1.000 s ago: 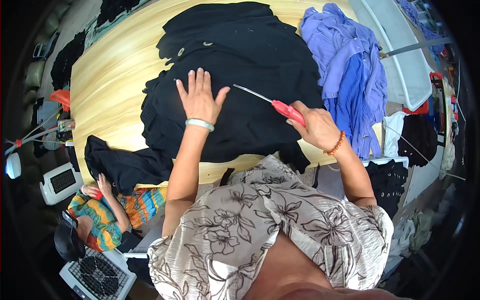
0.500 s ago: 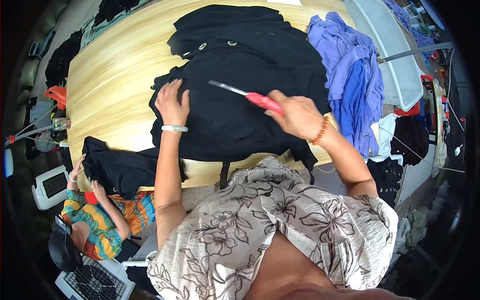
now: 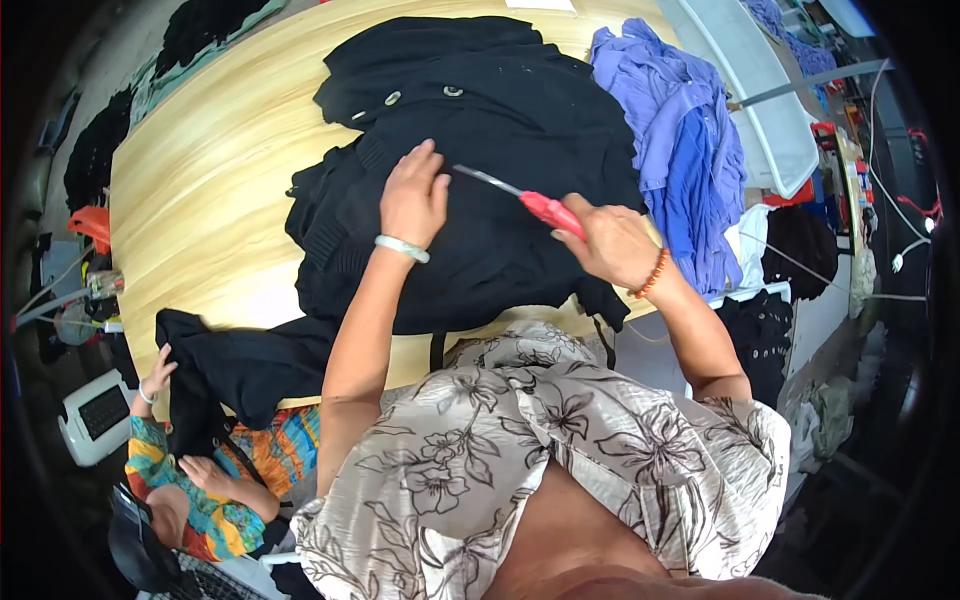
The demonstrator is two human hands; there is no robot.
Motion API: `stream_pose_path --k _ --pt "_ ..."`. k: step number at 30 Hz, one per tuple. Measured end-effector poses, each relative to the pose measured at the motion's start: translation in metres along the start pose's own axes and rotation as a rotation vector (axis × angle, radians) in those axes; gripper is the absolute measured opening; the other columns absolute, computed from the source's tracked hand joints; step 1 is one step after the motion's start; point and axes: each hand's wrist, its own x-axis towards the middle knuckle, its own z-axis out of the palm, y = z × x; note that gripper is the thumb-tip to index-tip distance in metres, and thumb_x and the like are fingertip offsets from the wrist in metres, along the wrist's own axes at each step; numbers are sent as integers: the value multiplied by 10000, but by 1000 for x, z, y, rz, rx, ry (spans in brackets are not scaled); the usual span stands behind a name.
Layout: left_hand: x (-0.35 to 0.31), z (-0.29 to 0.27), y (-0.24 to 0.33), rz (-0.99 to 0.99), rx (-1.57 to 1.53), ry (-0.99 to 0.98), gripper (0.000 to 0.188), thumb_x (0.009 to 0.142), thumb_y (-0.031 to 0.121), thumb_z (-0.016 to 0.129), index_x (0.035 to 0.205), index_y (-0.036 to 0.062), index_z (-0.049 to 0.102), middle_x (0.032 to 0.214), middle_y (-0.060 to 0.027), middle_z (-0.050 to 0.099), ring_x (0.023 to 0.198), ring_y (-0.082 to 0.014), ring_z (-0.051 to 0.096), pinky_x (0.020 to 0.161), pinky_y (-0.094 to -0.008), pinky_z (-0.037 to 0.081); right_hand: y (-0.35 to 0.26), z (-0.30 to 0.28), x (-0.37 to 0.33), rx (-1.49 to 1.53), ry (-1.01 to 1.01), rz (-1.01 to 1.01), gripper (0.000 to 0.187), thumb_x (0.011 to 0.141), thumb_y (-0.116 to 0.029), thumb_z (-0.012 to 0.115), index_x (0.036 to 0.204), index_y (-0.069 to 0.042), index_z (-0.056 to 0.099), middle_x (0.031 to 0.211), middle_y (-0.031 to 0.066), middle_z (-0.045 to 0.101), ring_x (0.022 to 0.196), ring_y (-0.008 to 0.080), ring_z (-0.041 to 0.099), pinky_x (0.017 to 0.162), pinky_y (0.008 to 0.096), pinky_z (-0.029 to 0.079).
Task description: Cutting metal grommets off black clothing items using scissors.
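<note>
A black knitted garment (image 3: 480, 230) with ribbed edging and a few ring-shaped metal eyelets lies spread on the table in front of me. My left hand (image 3: 412, 195) rests on its left-middle part, fingers stretched out and holding nothing. In my right hand (image 3: 620, 245) is a red-handled tool (image 3: 550, 212) with a thin metal blade. The fingers wrap round its handle, and the tip points up and left over the black cloth, close to my left fingertips. Whether the tip touches the cloth I cannot tell.
Purple and blue garments (image 3: 670, 150) are heaped on the right side of the wooden table (image 3: 200, 180), beside a pale plastic bin (image 3: 750, 100). At the lower left a co-worker (image 3: 210, 490) handles another black garment (image 3: 240, 370) lying over the table edge.
My left hand has shifted right across the black garment, nearer the tool's tip. My right hand has moved slightly right with the tool. The co-worker's hands have drawn apart.
</note>
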Motion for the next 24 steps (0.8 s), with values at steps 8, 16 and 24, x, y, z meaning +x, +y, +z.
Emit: stream_pose_path --k 8,16,24 --pt "-10 -38 -56 -395 -485 -24 320 998 51 426 1287 -15 547 1146 -169 674 1077 -235 658 934 -298 486 -44 10 29 132 -123 -159 292 884 -254 629 977 3 525 671 196 635 703 394 656 626 489 505" --pt "-24 -42 -42 -103 122 -125 322 948 125 499 1252 105 604 1288 -95 607 1227 -279 538 1074 -445 338 -16 21 13 93 57 9 272 878 -239 649 1033 -52 527 655 189 624 683 386 652 611 469 505" --pt "-27 -43 -37 -84 225 -140 332 941 234 573 1264 181 628 1306 -58 578 1210 -243 522 1060 -448 315 64 16 -43 -180 176 362 256 886 -256 629 972 -39 525 648 195 631 632 377 658 565 472 516"
